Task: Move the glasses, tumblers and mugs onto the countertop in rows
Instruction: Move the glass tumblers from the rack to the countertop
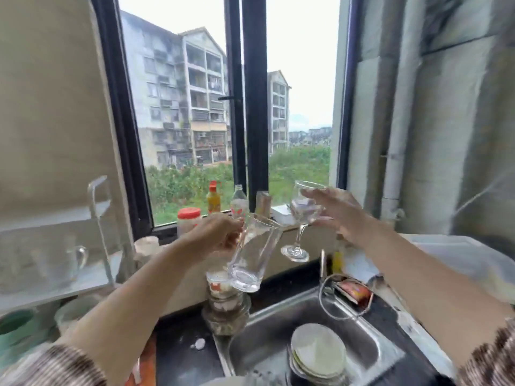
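Tumbler [252, 254] and wine glass [304, 215] both held in air above sink [264, 324].
Sink at 6 o'clock, stacked plates [317, 352] inside. Tumbler near centre, tilted, base toward 7 o'clock; left hand [217, 235] pinches its rim. Wine glass at 2 o'clock from tumbler, apart, roughly upright; right hand [342, 215] fingers wrapped round bowl, gripping. Glass mug [64, 263] at 8 o'clock on rack [92, 277].
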The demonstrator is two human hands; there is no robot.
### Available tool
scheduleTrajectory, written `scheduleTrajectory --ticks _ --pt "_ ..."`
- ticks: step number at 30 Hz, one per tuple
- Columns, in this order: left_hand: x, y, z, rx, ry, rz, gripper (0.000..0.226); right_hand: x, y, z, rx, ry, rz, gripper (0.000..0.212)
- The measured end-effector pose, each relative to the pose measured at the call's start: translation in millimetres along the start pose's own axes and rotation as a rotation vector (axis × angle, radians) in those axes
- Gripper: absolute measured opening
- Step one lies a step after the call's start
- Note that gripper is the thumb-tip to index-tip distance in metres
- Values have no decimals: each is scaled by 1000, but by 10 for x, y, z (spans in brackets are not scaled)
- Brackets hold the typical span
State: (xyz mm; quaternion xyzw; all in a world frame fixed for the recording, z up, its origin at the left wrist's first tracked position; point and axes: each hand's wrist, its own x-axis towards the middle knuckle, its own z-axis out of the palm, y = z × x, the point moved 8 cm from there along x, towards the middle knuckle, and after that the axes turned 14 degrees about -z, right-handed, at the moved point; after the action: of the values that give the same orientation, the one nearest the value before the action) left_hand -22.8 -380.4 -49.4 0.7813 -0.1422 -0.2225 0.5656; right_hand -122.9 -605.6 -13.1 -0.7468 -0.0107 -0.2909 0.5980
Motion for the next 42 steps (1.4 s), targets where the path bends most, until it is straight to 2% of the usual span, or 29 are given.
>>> scheduleTrajectory --ticks 1,2,5,10,13,19,23,28,31,38,42 --pt "17 -77 331 -12 -59 -26 28 -199 84 -262 -16 16 25 82" --pt "15 -138 671 -27 -123 -49 28 -390 170 -521 -14 39 49 79" --pt "-31 -298 1694 -111 -309 -134 30 -942 374 -1318 -8 169 116 41" --pt "-171 -349 3271 -192 -530 -262 34 -1823 533 -2597 -142 357 218 50" --pt "-250 -278 4109 -157 -631 -272 49 -2291 559 -3264 -190 488 255 48" --pt "-244 -150 5703 -71 -801 -276 54 -3086 575 -4418 -283 696 325 46" --pt "-307 -64 6781 -7 -1046 -304 65 -3465 570 -5191 -351 802 354 48" --pt "-369 66 8015 94 -1245 -366 87 -3821 670 -6187 -423 915 407 51" --pt "-365 183 8668 107 -1320 -358 82 -3991 787 -6740 -446 990 434 50" --pt "-385 223 9917 110 -1380 -392 74 -4506 1092 -7710 -482 1165 498 57" --pt "-344 148 10551 138 -1348 -384 73 -4772 1278 -8178 -496 1213 538 60"
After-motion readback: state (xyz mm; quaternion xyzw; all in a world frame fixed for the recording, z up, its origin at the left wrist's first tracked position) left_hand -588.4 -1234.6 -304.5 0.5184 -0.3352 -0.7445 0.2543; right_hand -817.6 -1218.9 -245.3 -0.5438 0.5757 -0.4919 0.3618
